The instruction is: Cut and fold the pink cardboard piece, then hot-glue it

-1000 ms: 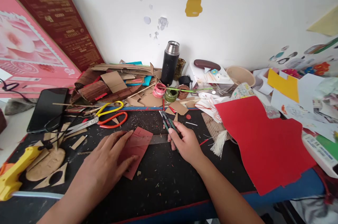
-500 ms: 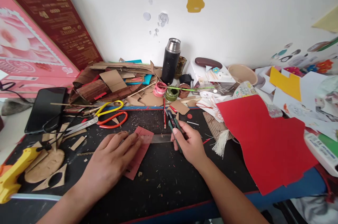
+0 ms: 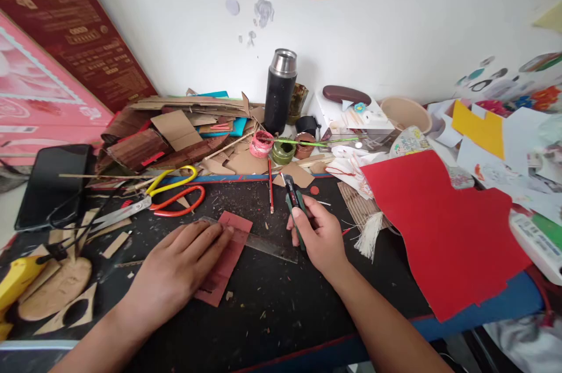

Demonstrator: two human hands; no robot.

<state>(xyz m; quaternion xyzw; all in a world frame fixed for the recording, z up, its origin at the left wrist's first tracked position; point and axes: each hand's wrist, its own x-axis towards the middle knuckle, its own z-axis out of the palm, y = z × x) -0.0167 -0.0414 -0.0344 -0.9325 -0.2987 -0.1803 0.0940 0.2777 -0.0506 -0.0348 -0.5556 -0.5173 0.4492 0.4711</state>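
Note:
My left hand (image 3: pixel 187 264) lies palm down with its fingers stretched out flat. It presses on a small dull-red strip of card (image 3: pixel 236 231) and a see-through ruler (image 3: pixel 270 246) that crosses the strip. Part of both is hidden under the fingers. To the right, my right hand (image 3: pixel 318 229) is wrapped round a dark green and black utility knife (image 3: pixel 295 200), its tip pointing up and away from me. The knife is held just off the ruler's right end. Beyond it lies a red pencil (image 3: pixel 271 188) on the black mat (image 3: pixel 281 308).
Scissors (image 3: pixel 149 200) with yellow and red handles and a yellow glue gun (image 3: pixel 20 282) lie left. Behind are cardboard scraps (image 3: pixel 187 130), a black flask (image 3: pixel 280 92) and open paint pots (image 3: pixel 261 143). A large red sheet (image 3: pixel 443 226) covers the right side.
The ruler has turned, its right end now slanting towards me. The red card strip stays under my left hand. My right hand still holds the knife, and the view has shifted slightly.

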